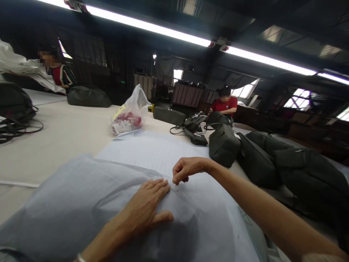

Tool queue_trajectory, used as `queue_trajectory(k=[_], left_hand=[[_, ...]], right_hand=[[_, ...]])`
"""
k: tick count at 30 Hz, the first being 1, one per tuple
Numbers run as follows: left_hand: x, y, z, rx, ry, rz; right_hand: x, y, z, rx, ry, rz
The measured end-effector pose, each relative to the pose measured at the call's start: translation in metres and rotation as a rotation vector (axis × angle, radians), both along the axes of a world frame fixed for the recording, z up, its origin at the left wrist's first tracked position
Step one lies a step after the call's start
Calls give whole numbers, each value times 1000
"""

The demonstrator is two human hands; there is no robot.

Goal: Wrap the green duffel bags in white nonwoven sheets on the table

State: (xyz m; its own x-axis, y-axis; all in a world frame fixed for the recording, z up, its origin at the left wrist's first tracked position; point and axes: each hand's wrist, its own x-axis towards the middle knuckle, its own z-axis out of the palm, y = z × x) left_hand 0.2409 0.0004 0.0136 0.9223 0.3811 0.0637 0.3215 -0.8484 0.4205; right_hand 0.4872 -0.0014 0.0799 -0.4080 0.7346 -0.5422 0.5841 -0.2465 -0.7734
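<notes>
— What fills the frame, starting with the biggest thing?

— A long pale counter (62, 138) running from the lower left toward the upper right. Over its near end, across the bottom and centre of the frame, lies a large sheet of thin light-blue tissue paper (81, 203), puffed up at the lower left and flatter toward the centre.

— And on the right?

— A row of dark bags (297, 171) lies along the right side of the frame, with a smaller dark bag (223, 143) standing just above centre right. Another dark bag (88, 96) sits at the upper left, near a person in a striped top (63, 74). A second person in a red shirt (225, 104) is at the upper centre right.

— Anything smaller?

— A clear plastic bag (131, 112) with red contents, above centre left.

— The hands?

— The left hand (145, 207) lies flat and open on the paper, low centre, fingers spread, gripping nothing. The right hand (185, 169), just above it, is curled, thumb and fingertips pinched together at the paper's surface; whether it nips the paper, I cannot tell.
</notes>
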Motion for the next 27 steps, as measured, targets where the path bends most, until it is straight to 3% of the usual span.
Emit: queue_trajectory(k=[3,7,12,16,19,24,27], left_hand=[[-1,-1,-2,-32,0,2],[-1,-1,-4,-47,-20,16],[0,-1,-5,-37,-9,18],[-1,0,-10,9,0,16],[-5,2,-18,26,-48,20],[-5,5,-23,1,-52,15],[-2,4,-19,-29,-22,16]], right_hand=[[-1,38,-23,-126,-125,134],[-1,64,-40,-225,-222,261],[-12,74,-37,-214,-360,334],[-17,79,-38,-80,-476,405],[-9,81,-58,-23,-456,373],[21,74,-103,-112,-125,227],[37,70,-111,-73,-45,132]])
